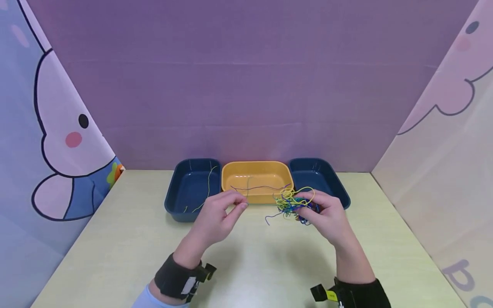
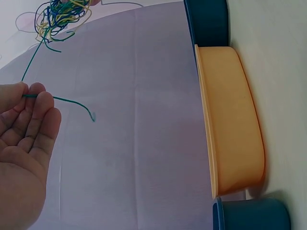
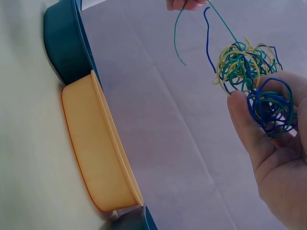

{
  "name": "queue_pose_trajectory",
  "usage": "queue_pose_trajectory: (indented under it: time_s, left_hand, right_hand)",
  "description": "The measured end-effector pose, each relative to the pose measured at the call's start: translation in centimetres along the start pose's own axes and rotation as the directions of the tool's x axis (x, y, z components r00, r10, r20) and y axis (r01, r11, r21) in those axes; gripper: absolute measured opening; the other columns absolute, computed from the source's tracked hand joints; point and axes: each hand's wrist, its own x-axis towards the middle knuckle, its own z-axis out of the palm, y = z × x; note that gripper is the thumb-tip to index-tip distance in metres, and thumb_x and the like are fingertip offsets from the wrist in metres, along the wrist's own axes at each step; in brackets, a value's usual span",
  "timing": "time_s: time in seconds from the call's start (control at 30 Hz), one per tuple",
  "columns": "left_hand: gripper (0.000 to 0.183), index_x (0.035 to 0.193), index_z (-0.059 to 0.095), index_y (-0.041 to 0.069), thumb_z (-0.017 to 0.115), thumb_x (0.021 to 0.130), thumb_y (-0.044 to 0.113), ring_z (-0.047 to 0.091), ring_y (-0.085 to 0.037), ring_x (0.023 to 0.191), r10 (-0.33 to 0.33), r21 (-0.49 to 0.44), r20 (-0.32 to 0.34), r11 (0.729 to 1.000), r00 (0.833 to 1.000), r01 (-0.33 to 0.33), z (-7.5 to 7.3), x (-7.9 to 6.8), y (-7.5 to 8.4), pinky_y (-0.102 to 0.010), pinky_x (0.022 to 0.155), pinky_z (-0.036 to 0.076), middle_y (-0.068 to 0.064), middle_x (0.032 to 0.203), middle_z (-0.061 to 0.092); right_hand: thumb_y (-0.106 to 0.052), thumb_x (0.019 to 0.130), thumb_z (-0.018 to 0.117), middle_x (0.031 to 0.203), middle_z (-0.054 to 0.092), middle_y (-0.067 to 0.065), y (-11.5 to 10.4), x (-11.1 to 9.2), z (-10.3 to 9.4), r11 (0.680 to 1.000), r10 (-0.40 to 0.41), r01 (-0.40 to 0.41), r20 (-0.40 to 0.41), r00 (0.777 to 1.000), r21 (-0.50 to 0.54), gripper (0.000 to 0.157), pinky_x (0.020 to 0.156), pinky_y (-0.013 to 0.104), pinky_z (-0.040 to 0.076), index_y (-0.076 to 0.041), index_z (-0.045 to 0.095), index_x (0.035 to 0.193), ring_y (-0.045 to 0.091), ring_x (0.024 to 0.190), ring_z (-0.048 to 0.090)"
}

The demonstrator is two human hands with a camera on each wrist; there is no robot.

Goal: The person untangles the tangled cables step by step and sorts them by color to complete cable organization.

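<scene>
A tangled ball of yellow, green and blue strings (image 3: 244, 67) is gripped by my right hand (image 1: 323, 214), raised over the table in front of the trays. Loose ends stick out of it, among them a blue one toward the left. My left hand (image 1: 219, 216) pinches a green string (image 2: 72, 101) between thumb and fingertips. From that pinch the green string runs taut to the tangle, and its free end hangs past the fingers in the left wrist view.
At the back stand a yellow tray (image 1: 257, 199) in the middle, a left blue tray (image 1: 181, 216) with yellow string pieces (image 1: 209, 184) inside, and a right blue tray (image 1: 344, 199). Behind them rises a purple backdrop (image 1: 246, 85); printed panels flank the pale table (image 1: 115, 239).
</scene>
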Motion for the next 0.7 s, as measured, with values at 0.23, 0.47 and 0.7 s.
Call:
queue_pose_trajectory:
  time_s: [0.23, 0.47, 0.7]
  left_hand:
    - [0.007, 0.098, 0.067, 0.011, 0.062, 0.093, 0.011, 0.053, -0.007, 0.081, -0.005, -0.004, 0.006, 1.000, 1.000, 0.005, 0.0, -0.1, 0.0, -0.027, 0.070, 0.054, 0.004, 0.092, 0.064]
    - [0.005, 0.096, 0.067, 0.010, 0.064, 0.092, 0.009, 0.053, -0.007, 0.079, 0.014, 0.000, -0.015, 1.000, 1.000, -0.014, 0.0, -0.1, -0.1, -0.029, 0.066, 0.055, 0.002, 0.090, 0.064]
    - [0.006, 0.097, 0.067, 0.010, 0.063, 0.093, 0.010, 0.054, -0.006, 0.081, -0.003, 0.009, 0.006, 1.000, 1.000, 0.003, 0.7, -0.1, -0.1, -0.026, 0.071, 0.054, 0.004, 0.090, 0.064]
  right_hand:
    - [0.011, 0.084, 0.064, 0.100, 0.062, 0.014, 0.2, -0.1, -0.3, 1.000, 0.015, -0.014, -0.027, 1.000, 0.011, 0.020, 0.059, 0.037, 0.059, 0.005, 0.067, 0.103, 0.035, 0.071, 0.064]
    - [0.011, 0.085, 0.063, 0.100, 0.060, 0.016, 0.5, -0.2, -0.3, 1.000, 0.020, -0.019, -0.049, 0.999, 0.017, 0.019, 0.059, 0.037, 0.059, 0.006, 0.067, 0.103, 0.034, 0.069, 0.064]
    - [0.008, 0.089, 0.058, 0.116, 0.056, 0.017, 3.0, -0.1, -0.6, 0.984, 0.131, -0.133, 0.024, 0.991, 0.115, 0.023, 0.065, 0.043, 0.058, -0.005, 0.057, 0.108, 0.034, 0.089, 0.063]
